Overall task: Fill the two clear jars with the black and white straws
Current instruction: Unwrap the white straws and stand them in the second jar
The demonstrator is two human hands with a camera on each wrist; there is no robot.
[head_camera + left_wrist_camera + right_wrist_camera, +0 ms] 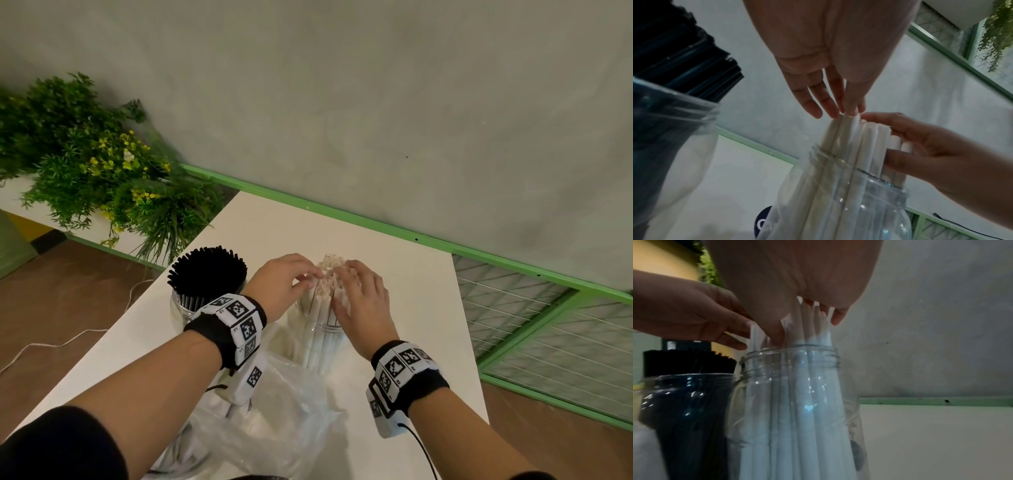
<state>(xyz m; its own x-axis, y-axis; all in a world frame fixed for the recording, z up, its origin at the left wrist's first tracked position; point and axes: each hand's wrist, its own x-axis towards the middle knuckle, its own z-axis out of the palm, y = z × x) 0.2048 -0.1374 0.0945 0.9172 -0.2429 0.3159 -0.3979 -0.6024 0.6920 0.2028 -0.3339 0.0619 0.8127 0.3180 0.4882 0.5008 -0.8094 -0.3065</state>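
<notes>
Straws [323, 298], white, in clear jar [337, 334] between our hands, right hand [363, 308] gripping their tops, left hand [277, 287] straight-fingered, touching them.

No legible text, brand or number in any view.
Left wristband [236, 325] and right wristband [402, 371]: black-and-white square coded markers. Tiny characters sit beside each marker, too small to read.
Left wrist view, bottom centre-left: dark round label [761, 224] by the base of the clear jar [879, 211] of white straws [859, 142]. It shows a partial white curved mark, unreadable. Its carrier cannot be told.
</notes>
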